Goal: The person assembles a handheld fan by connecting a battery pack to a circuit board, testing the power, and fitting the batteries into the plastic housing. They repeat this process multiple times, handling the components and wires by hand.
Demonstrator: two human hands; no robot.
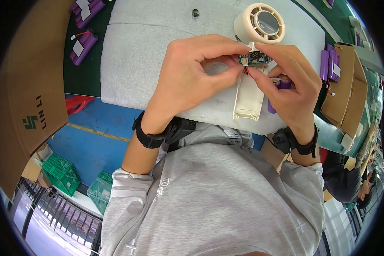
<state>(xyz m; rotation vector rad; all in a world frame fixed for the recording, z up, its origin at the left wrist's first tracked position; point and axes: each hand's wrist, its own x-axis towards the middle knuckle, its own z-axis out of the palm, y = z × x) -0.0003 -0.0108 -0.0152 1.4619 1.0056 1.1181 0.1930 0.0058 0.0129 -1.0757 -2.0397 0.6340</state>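
Note:
My left hand [192, 70] is closed, thumb and forefinger pinching the left end of a small green circuit board [261, 60] with a black display. My right hand [292, 79] is closed too, its forefinger at the board's right end and its thumb near the red wires [248, 71] below it. Under the board lies the cream handle shell [247, 102] of a hand-held fan, its open side up. The round cream fan head [260, 23] is at the shell's far end. A purple battery pack [272, 105] lies beside the shell, partly hidden by my right hand.
A white foam pad [136, 55] covers the table before me. Purple battery packs [84, 47] lie at the left, and more packs [330, 64] sit near an open cardboard box [345, 89] at the right. A large carton [30, 94] stands left. A person [343, 179] is at the lower right.

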